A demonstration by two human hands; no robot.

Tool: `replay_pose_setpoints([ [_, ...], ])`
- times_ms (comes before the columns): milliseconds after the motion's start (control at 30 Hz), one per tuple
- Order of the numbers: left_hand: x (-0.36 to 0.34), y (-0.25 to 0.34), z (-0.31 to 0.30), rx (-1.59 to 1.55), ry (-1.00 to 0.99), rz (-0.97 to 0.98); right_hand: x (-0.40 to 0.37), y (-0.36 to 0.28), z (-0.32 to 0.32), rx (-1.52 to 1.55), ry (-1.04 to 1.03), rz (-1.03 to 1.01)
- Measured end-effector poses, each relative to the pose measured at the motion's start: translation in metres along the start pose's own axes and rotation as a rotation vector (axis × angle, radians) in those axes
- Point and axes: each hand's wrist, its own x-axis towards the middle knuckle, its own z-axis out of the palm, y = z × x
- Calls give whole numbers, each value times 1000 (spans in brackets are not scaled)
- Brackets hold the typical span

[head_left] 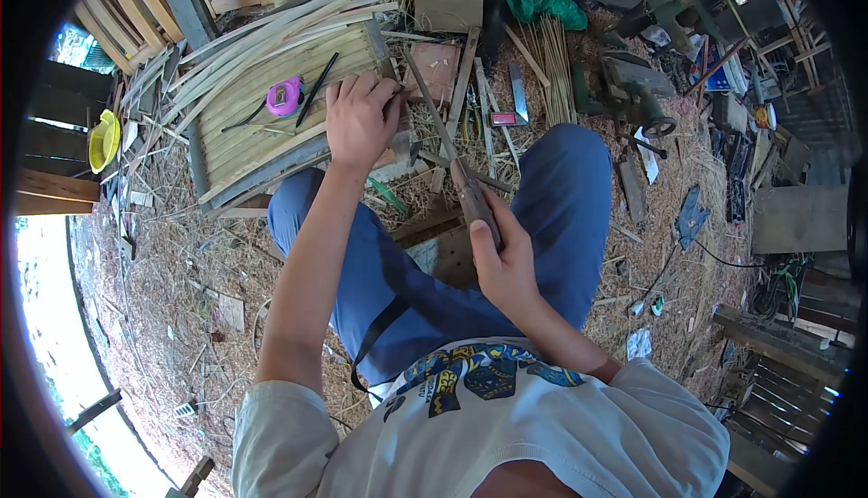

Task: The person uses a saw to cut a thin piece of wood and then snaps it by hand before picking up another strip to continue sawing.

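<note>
In my right hand (503, 258) is a long, narrow-bladed knife (471, 198), gripped by its brown wooden handle. Its blade slants away to the upper left, and the tip ends just right of my left hand (360, 121). That left hand is curled over the right end of a slatted wooden panel (242, 114), its fingers bent together. What lies under those fingers is hidden. On the slats beside it are a pink tape measure (284, 97) and a black pen-like stick (317, 90).
Thin wood strips (262, 32) lie along the panel's far side. A metal square (518, 93) and a bundle of thin sticks (554, 69) lie beyond my knees. A green machine (624, 91) stands at right, a yellow hard hat (104, 141) at left. Shavings cover the ground.
</note>
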Motion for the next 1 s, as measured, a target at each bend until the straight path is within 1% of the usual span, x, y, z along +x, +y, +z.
replay_pose_setpoints([
  [67,0,-1,0,2,-11,4,-5,1,-2,-35,18,-61],
  [133,1,0,-2,9,1,15,-11,1,-3,-28,23,-63],
  [200,1,0,-1,15,9,12,-13,0,-6,10,15,-23],
  [300,2,0,1,15,8,11,-12,-3,-3,-52,14,-47],
  [500,0,1,1,18,17,25,-23,-3,-13,23,4,22],
  [600,-1,2,1,5,11,15,3,-4,-7,47,-20,86],
  [667,0,0,1,-10,17,15,2,14,-4,-45,51,-144],
  [733,0,1,0,-1,15,16,-6,15,-3,-74,65,-202],
  [833,1,0,0,12,12,15,-12,2,-8,-23,11,-40],
  [900,0,2,2,16,6,13,4,-5,-6,23,-17,63],
  [1000,1,1,-1,21,0,15,-4,1,-4,-44,21,-82],
])
